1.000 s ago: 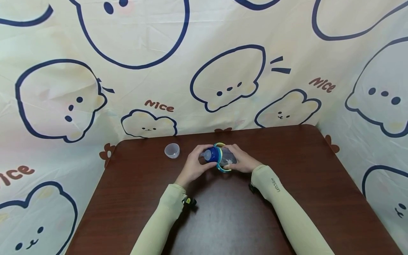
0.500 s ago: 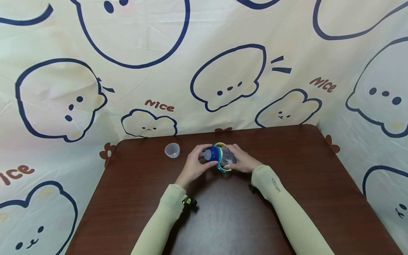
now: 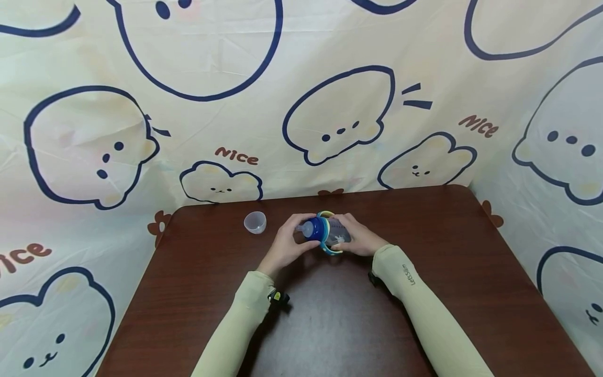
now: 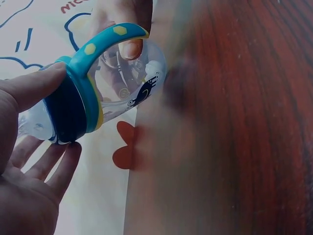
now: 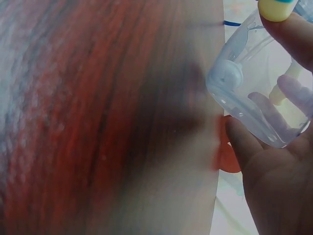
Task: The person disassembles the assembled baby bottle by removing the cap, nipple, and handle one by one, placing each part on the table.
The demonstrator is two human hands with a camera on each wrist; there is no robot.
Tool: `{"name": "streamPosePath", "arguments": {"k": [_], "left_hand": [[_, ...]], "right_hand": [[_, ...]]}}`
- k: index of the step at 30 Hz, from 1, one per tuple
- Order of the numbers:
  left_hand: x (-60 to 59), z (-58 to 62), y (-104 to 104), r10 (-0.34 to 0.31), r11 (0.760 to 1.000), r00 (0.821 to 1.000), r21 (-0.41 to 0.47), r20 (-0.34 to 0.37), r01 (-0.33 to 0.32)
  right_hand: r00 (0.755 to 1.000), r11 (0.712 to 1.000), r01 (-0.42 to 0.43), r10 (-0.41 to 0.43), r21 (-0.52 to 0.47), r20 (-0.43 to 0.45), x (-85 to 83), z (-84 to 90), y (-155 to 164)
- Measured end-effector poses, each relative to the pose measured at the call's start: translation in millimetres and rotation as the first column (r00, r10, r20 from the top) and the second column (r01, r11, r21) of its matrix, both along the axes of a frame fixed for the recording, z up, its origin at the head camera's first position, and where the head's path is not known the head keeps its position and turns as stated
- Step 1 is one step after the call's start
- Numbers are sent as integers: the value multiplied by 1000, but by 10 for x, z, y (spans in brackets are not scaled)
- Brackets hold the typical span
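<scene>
Between both hands lies a clear baby bottle (image 3: 337,230) on its side, its nipple pointing left. It has a dark blue collar (image 4: 67,108) and a teal ring with two curved handles (image 4: 105,41) dotted in yellow. My left hand (image 3: 288,242) grips the collar, thumb on one side and fingers on the other. The right hand (image 3: 360,236) holds the clear body near its base, fingers showing through the plastic in the right wrist view. Inside the bottle sits a white weighted piece (image 5: 229,74). A small clear dome cap (image 3: 255,223) rests on the table, left of the left hand.
The dark brown wooden table (image 3: 330,324) reaches back to a cream cloth backdrop (image 3: 226,120) with cartoon outlines. The cloth also hangs along both sides. A dark strap device (image 3: 279,297) sits at the left wrist.
Almost nothing differs. Both hands keep the same hold on the bottle, and the cap stays where it was; the head view shifts very slightly.
</scene>
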State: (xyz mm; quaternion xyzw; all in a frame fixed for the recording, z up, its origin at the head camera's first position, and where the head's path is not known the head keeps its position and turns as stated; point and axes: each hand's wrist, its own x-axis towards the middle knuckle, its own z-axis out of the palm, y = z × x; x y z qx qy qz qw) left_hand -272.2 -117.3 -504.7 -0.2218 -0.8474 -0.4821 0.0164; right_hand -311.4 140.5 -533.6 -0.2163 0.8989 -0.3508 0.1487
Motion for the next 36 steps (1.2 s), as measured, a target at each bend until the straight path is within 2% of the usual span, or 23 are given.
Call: {"name": "streamPosePath", "arguments": {"k": [5,18,22,30,36], "left_hand": [[4,-7,15,13,1000,1000,1,-10,-13],[31,9,34,77,997,997,12,16,-77],[32,10,26,64,998,998,20,6,-64],[9,16,20,19,1000,999,-24,-25,-20],[8,16,19,16,1000,1000,-25,-24,-17]], "right_hand": [[1000,1000,6,-6,-1,7,4,4,0],[1000,1000,8,-8,-8,17,11,18,-5],[1000,1000,8,-8,-2,14,11,16,-4],[1000,1000,-8,8,-12,8,19,17,2],[1000,1000,-7,7,-9,-2,5,-15,8]]}}
